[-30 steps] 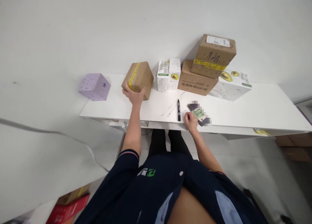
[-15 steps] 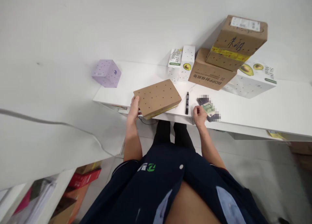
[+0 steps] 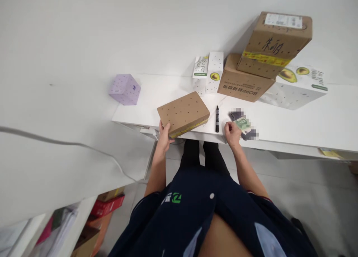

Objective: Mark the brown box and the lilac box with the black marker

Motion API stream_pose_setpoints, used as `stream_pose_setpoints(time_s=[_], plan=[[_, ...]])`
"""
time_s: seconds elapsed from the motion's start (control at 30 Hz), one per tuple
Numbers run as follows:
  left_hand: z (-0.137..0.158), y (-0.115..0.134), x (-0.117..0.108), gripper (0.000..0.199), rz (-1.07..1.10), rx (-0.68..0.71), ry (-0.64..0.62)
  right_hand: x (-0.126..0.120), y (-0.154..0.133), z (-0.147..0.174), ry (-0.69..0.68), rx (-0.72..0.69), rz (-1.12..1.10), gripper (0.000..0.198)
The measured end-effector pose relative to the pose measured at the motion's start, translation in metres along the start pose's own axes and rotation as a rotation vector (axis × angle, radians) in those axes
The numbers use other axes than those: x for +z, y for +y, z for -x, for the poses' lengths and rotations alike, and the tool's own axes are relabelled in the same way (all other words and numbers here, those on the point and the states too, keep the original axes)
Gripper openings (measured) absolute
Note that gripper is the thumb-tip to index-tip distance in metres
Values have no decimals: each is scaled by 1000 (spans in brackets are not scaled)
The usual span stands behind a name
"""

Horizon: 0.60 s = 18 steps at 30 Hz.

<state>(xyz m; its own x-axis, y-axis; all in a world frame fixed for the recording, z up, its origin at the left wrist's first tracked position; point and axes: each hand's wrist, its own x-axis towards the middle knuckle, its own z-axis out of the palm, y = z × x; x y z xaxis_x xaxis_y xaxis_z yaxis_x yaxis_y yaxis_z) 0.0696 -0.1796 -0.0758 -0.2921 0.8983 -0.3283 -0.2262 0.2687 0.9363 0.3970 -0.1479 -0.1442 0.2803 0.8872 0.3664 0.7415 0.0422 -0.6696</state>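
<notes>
A flat brown cardboard box (image 3: 184, 109) with dark dots and yellow tape along its side lies at an angle at the desk's front edge. My left hand (image 3: 165, 135) grips its near left corner, thumb on the top face and the other fingers lower down, partly hidden. A black marker pen (image 3: 217, 119) lies upright in view to the right of the box. My right hand (image 3: 232, 133) rests on the desk edge with its fingers curled in, and no object shows in it. Close beside it are a green banknote (image 3: 242, 125) and a dark, partly pixelated phone-like object (image 3: 246, 135).
Behind stand small white cartons (image 3: 214, 72), a brown BOPP box (image 3: 243, 86) bearing a tilted taped box (image 3: 268, 55), and a large white avocado carton (image 3: 296, 91). A purple box (image 3: 125, 90) sits at the desk's left end. A grey cable (image 3: 81, 144) hangs at left.
My left hand has shifted from the box's left side to its near corner, thumb now further over the top. The box is barely displaced. My right hand stays curled beside the banknote.
</notes>
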Motion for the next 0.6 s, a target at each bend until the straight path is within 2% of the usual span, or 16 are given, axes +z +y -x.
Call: stream_pose_setpoints(time_s=[0.1,0.3,0.43,0.6], plan=[[5,4,3,76,27,-78,-26,-2,-2,0,-31,5,6,23],[8,8,4,75,53,-64,-18,-4,-3,-1,-88,48,26,21],[6,4,5,76,81,-72,9,-2,-4,-1,-65,43,32,22],[3,-4,6,71,170,-16,6,1,-6,0,-4,55,-10,22]])
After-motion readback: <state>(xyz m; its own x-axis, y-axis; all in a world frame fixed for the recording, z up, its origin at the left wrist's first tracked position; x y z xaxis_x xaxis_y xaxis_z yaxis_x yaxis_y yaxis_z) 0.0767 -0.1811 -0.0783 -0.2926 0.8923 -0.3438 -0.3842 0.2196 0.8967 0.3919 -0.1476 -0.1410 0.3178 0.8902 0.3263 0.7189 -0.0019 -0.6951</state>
